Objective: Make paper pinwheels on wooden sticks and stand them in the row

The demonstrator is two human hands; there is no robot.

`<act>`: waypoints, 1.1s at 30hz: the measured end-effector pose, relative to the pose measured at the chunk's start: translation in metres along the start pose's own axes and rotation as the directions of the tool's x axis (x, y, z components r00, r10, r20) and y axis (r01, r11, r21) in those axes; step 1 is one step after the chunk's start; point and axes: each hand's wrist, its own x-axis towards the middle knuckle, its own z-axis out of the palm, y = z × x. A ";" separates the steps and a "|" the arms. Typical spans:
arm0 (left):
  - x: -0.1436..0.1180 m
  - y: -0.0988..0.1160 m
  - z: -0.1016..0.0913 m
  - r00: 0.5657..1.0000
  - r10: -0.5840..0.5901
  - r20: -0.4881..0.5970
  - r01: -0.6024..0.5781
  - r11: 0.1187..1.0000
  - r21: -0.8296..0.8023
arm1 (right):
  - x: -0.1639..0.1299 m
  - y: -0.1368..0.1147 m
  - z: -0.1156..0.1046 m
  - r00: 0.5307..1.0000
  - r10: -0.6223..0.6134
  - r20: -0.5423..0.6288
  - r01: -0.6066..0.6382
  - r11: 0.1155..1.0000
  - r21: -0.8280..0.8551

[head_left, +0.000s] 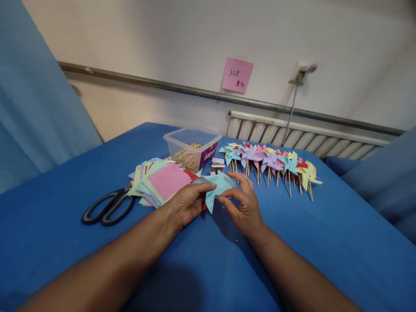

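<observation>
Your left hand (186, 203) and right hand (244, 203) both pinch the blue paper (217, 186), probably half-folded; tugging apart could tear it

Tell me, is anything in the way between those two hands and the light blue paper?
Nothing visible is. The left hand and the right hand both already grip the light blue paper directly, above the blue cloth.

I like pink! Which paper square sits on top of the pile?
The pink square lies on top of the paper pile, just beyond the left hand; the green and yellow ones only peek out underneath.
</observation>
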 end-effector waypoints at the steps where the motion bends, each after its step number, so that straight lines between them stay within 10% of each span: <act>1: 0.000 -0.001 0.000 1.000 0.020 0.011 -0.020 1.000 0.015 | 0.000 0.000 0.000 1.000 0.029 -0.011 -0.028 0.999 0.021; 12: 0.004 -0.008 -0.003 0.996 0.079 0.044 -0.086 0.982 0.169 | -0.001 0.006 0.006 0.928 0.372 0.005 -0.364 0.905 0.219; 33: 0.005 -0.010 0.001 0.998 0.068 0.011 -0.069 0.974 0.218 | -0.001 0.008 0.008 0.898 0.440 0.018 -0.434 0.876 0.210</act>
